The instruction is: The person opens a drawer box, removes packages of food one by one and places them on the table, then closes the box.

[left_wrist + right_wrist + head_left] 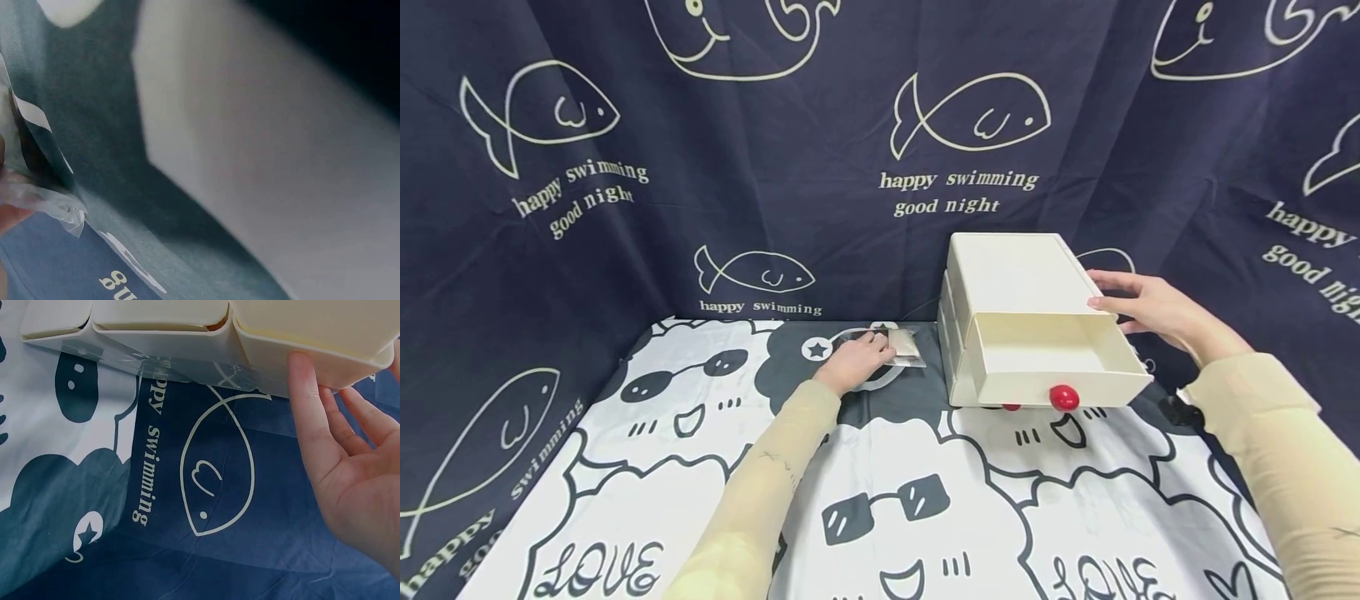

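My left hand (859,360) is at the back of the cloth-covered surface, gripping a clear plastic packet (904,343) with something pale inside. In the left wrist view, fingers at the left edge pinch the crinkled plastic (44,199); most of that hand is out of frame. To the right stands a white drawer cabinet (1018,271) with its top drawer (1037,385) pulled out; no contents show in it. My right hand (1157,310) rests against the cabinet's right side near the top, its fingers (305,394) extended along the white wall.
A red round knob (1063,397) sticks out from the drawer's front. Lower drawers sit beneath it, closed. Dark fabric (820,167) with fish drawings hangs behind, and a sheep-patterned cloth (895,467) covers the surface. A pale blurred shape (262,137) fills much of the left wrist view.
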Motion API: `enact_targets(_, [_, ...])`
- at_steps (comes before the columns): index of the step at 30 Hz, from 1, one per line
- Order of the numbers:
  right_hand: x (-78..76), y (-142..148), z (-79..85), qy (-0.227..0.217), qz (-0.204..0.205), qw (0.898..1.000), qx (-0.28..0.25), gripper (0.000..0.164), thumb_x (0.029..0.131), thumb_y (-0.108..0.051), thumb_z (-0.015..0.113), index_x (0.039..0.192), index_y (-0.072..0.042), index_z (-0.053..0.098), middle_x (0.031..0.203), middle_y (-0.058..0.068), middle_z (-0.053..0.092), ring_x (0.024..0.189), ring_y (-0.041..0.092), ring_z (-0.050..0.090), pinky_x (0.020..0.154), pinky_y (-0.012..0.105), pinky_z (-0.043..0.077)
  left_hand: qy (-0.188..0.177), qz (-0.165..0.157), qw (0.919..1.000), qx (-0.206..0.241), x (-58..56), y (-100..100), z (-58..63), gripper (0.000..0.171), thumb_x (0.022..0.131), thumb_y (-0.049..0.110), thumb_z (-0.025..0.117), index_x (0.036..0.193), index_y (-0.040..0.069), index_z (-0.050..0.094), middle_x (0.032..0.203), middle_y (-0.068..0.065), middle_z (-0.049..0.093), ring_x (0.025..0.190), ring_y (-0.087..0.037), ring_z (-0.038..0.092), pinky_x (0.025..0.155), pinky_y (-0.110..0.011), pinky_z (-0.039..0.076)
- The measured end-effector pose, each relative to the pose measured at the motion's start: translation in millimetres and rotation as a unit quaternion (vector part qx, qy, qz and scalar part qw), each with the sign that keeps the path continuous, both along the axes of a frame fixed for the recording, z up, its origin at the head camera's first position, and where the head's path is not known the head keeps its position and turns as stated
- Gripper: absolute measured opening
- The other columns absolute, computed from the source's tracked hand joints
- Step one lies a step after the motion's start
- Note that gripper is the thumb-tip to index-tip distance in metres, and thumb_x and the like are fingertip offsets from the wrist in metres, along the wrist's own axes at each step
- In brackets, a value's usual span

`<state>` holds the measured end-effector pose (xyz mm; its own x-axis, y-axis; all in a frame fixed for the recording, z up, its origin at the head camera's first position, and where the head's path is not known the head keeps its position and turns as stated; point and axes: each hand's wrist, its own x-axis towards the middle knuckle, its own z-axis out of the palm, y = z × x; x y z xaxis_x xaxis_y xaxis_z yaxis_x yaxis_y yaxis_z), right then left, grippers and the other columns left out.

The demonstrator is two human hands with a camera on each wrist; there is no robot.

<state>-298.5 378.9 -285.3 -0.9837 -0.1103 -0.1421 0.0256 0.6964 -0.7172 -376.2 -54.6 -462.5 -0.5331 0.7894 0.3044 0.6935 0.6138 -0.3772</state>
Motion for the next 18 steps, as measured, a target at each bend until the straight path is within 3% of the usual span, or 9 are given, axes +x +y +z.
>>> enact_targets(10, [0.1, -2.2, 0.7, -0.001, 0.0, 1.0, -0.009, 0.078, 0.088, -0.04, 0.063, 0.15, -0.012, 0.023, 0.15, 0.02, 0.026, 0.087, -0.015, 0.05, 0.081, 0.029, 0.054, -0.004, -0.006, 1.0, 0.001, -0.5, -2.3, -7.1, 0.012, 0.09, 0.016, 0.055, 0.101, 0.02, 0.058, 0.105, 0.001, 0.058, 0.094, -0.022, 0.058, 0.074, -0.035, 0.053])
enact_targets(18, [-0.7, -1.6, -0.1, -0.004, 0.001, 1.0, -0.011, 0.078, 0.088, -0.039, 0.063, 0.15, -0.011, 0.023, 0.15, 0.02, 0.026, 0.087, -0.015, 0.049, 0.08, 0.027, 0.053, -0.025, -0.002, 0.9994, -0.024, 1.5, -7.2, -9.9, 0.02, 0.093, 0.019, 0.051, 0.111, 0.021, 0.057, 0.12, -0.001, 0.057, 0.104, -0.023, 0.058, 0.077, -0.035, 0.053])
